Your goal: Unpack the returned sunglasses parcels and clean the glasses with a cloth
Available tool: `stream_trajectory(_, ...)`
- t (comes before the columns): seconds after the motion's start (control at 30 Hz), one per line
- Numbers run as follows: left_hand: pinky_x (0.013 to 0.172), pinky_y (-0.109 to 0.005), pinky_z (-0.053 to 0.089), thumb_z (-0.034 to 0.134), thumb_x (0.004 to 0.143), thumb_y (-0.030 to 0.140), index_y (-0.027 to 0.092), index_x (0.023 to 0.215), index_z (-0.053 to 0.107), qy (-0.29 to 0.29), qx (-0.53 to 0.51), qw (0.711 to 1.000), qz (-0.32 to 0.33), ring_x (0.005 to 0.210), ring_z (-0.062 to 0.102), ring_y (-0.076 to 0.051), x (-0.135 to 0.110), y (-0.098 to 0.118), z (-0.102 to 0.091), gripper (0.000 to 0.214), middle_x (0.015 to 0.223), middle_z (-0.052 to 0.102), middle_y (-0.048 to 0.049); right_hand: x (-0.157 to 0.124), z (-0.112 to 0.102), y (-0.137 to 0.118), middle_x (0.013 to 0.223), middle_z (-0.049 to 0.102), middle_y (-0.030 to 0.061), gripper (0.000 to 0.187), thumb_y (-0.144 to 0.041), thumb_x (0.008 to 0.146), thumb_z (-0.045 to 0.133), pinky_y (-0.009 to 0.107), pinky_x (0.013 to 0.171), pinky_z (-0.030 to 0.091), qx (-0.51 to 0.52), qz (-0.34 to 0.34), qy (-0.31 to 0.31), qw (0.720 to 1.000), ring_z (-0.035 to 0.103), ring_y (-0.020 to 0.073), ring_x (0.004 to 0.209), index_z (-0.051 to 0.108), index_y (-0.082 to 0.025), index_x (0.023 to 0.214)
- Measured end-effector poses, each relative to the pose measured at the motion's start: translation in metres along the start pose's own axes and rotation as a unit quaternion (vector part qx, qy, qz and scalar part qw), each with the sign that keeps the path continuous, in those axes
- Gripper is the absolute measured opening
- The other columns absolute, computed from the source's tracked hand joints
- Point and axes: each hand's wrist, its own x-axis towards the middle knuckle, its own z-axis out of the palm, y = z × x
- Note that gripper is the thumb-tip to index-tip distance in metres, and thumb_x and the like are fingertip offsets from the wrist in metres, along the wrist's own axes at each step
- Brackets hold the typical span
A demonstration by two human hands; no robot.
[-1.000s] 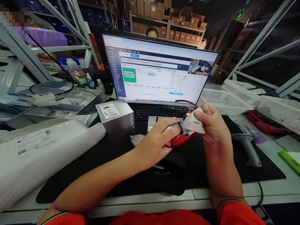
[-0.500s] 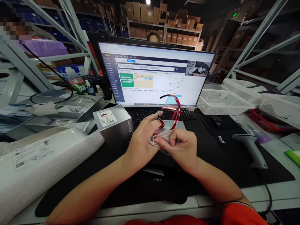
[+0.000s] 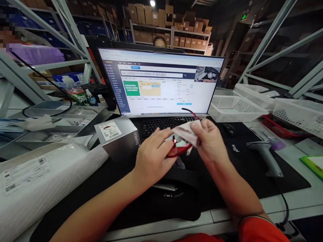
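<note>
My left hand [image 3: 153, 156] is closed on a pair of red-framed glasses [image 3: 178, 152], holding them above the black desk mat. One thin temple of the glasses rises behind my right hand, its dark tip in front of the monitor. Between the thumb and fingers of my right hand [image 3: 210, 141] is a white cloth [image 3: 186, 132] with a zigzag edge, hanging across the upper part of the glasses. Part of the frame is hidden by the cloth and my fingers. A silver box [image 3: 118, 134] with a glasses picture on its label stands left of my left hand.
Behind my hands are a keyboard [image 3: 153, 126] and a lit monitor [image 3: 161, 84]. A barcode scanner [image 3: 267, 156], a mouse [image 3: 228, 128] and white baskets [image 3: 234, 107] are at right. A white padded parcel [image 3: 58, 174] lies at left. A dark case [image 3: 174, 191] sits in front.
My right hand has lifted and turned, bringing the cloth up and to the right. The glasses have tilted, with the red frame now lower. The view has shifted slightly right.
</note>
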Motion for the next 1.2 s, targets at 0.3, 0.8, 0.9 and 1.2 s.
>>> stream_trajectory(0.3,0.088,-0.031,0.063,0.065,0.086,0.013,0.016,0.09,0.064,0.094,0.029,0.995,0.009,0.092,0.075,-0.022,-0.004,-0.004,-0.001,0.006,0.1,0.077,-0.0121,-0.042,0.025,0.02,0.046,0.042,-0.0058,0.053,-0.032,0.07,0.083,0.025,0.046,0.036,-0.196,-0.152,0.003,0.969,0.042,0.0097,0.046,0.035,-0.023,0.05)
stream_trajectory(0.8,0.102,-0.036,0.059,0.074,0.083,0.009,0.014,0.091,0.063,0.047,-0.047,0.995,0.073,0.109,0.073,-0.022,-0.002,0.004,-0.005,0.014,0.11,0.076,-0.0142,0.008,-0.02,-0.024,0.055,0.046,-0.0069,0.065,-0.041,0.061,0.095,0.02,0.048,0.042,0.123,0.047,-0.005,0.991,0.045,0.008,0.05,0.033,-0.021,0.058)
stream_trajectory(0.9,0.106,-0.038,0.057,0.073,0.085,0.011,0.015,0.093,0.063,0.044,-0.046,0.995,0.072,0.109,0.072,-0.021,0.003,0.0,-0.016,0.013,0.113,0.076,-0.0129,0.018,-0.04,-0.029,0.056,0.047,-0.0058,0.06,-0.053,0.063,0.092,0.022,0.045,0.036,0.033,0.067,-0.063,0.995,0.041,0.0081,0.048,0.04,-0.021,0.06)
stream_trajectory(1.2,0.114,-0.043,0.051,0.071,0.089,0.018,0.013,0.095,0.063,-0.102,-0.084,0.985,0.115,0.115,0.069,-0.023,0.017,-0.018,-0.04,0.011,0.114,0.074,-0.0131,0.025,-0.096,-0.059,0.054,0.043,-0.0059,0.048,-0.041,0.079,0.083,0.028,0.046,0.023,-0.151,-0.271,0.095,0.946,0.036,0.0105,0.047,0.04,-0.024,0.065)
